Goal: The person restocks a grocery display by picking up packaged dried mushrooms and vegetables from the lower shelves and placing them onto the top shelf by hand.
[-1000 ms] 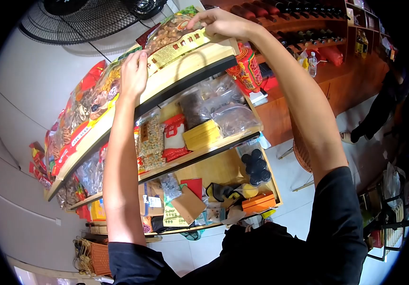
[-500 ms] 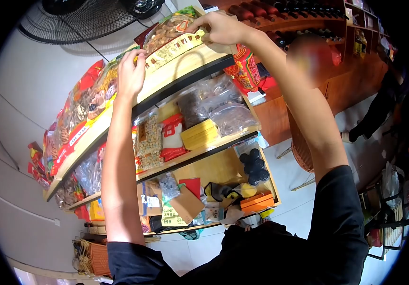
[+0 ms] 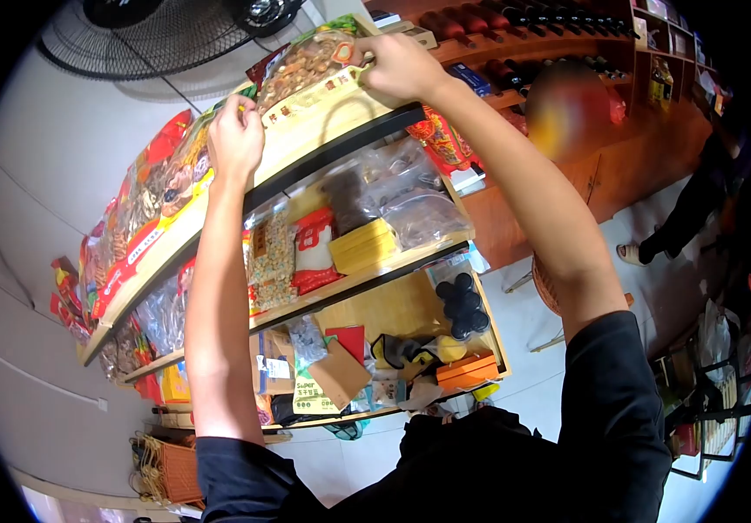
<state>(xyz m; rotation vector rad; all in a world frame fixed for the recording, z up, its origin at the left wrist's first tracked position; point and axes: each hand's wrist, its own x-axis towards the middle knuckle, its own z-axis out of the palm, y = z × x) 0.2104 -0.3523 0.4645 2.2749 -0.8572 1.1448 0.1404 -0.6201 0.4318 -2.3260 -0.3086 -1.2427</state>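
Observation:
A clear bag of brown dried food (image 3: 306, 68) with a yellow printed strip along its lower edge lies on the sloped top shelf. At the strip's right end, my right hand (image 3: 402, 70) is closed, its thumb and fingers pinching the bag's corner. My left hand (image 3: 236, 135) is at the left end of the same bag, fingers curled in on its lower corner; the fingertips are partly hidden. Left of that hand, another bag of dried goods (image 3: 179, 179) rests on the shelf, with a red strip (image 3: 136, 248) below.
The wooden shelf rack (image 3: 332, 126) has a black front edge. Lower tiers hold a bag of pale beans or nuts (image 3: 273, 253), a red-and-white packet (image 3: 313, 248), a yellow block (image 3: 364, 247) and an orange box (image 3: 467, 370). A fan (image 3: 158, 39) stands behind; a person's foot (image 3: 632, 254) shows at right.
My right hand has come slightly down and left with the bag's corner. The yellow strip now looks narrower, its print partly folded out of sight. My left hand has barely moved.

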